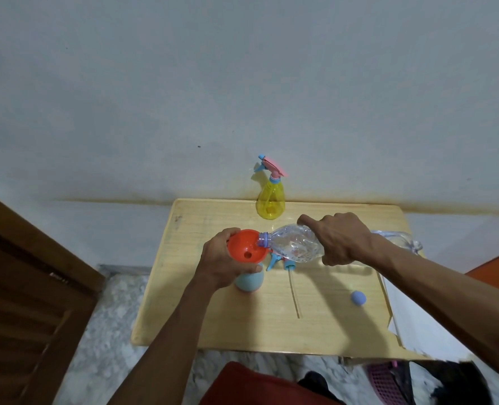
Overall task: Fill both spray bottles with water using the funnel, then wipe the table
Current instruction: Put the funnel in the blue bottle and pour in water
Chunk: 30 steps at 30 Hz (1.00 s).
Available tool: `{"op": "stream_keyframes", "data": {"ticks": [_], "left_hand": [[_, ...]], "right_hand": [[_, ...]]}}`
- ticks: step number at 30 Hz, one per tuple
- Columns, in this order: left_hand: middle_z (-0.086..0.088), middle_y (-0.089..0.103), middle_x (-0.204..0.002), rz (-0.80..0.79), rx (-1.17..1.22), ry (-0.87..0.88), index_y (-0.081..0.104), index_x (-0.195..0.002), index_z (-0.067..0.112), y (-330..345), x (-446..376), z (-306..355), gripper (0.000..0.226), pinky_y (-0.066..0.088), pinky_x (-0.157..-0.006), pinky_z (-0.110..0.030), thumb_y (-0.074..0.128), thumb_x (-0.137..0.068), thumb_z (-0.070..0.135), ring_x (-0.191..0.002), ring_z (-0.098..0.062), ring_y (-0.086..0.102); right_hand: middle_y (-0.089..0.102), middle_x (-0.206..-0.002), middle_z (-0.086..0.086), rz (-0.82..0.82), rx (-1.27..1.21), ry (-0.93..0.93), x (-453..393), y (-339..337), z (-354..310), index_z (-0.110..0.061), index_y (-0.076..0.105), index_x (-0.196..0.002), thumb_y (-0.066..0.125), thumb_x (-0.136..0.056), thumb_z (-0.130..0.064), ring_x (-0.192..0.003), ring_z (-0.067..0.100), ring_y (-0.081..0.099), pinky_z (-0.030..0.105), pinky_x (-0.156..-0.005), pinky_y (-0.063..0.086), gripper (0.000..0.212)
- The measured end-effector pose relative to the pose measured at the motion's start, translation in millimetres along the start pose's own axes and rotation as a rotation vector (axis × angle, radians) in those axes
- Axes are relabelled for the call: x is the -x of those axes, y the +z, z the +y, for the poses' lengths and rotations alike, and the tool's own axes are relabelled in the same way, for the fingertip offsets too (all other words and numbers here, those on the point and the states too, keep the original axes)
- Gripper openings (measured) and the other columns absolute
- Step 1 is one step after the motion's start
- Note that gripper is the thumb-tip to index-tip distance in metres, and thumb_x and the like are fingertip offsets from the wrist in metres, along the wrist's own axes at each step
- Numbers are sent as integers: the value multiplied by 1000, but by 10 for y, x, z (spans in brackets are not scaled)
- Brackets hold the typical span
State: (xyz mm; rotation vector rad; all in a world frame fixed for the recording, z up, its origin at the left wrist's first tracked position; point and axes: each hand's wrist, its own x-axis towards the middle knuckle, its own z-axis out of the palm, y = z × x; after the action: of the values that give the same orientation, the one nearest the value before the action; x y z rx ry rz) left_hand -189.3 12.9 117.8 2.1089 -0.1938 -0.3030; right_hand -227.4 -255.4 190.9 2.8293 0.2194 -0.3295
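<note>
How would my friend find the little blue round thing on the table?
Start at the wooden table and look at its near right part, right of the long groove. The small blue cap lies there alone, apart from everything else. It is a flat round disc, much smaller than the bottles.

Brown louvered door [23, 287] at left; pink basket [385, 381] on marbled floor [113, 311].

No readable text, labels, brands or numbers on any object in view.
</note>
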Motion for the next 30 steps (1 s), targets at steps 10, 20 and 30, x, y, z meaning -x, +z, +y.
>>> {"op": "stream_keyframes", "data": {"ticks": [10, 20, 30], "left_hand": [[7, 67, -115, -1, -11, 16, 60, -127, 23, 8, 15, -1, 93, 49, -74, -18, 99, -44, 38, -102, -13, 63], [7, 66, -115, -11, -21, 26, 59, -128, 22, 4, 27, 11, 95, 47, -72, -15, 96, -42, 41, -102, -13, 62], [6, 66, -117, -14, -23, 25, 58, -129, 23, 4, 31, 0, 98, 52, -78, -23, 93, -40, 47, -104, -15, 62]], "right_hand": [[66, -92, 3, 10, 33, -10, 21, -29, 2, -33, 26, -137, 70, -70, -29, -66, 29, 53, 32, -58, 42, 81], [66, -91, 2, 7, 20, -8, 53, -45, -14, -33, 25, -139, 69, -70, -27, -66, 28, 53, 31, -58, 40, 82], [66, -92, 2, 9, 30, -5, 73, -54, -22, -33, 25, -139, 70, -72, -27, -65, 27, 51, 32, -57, 39, 82]]}}
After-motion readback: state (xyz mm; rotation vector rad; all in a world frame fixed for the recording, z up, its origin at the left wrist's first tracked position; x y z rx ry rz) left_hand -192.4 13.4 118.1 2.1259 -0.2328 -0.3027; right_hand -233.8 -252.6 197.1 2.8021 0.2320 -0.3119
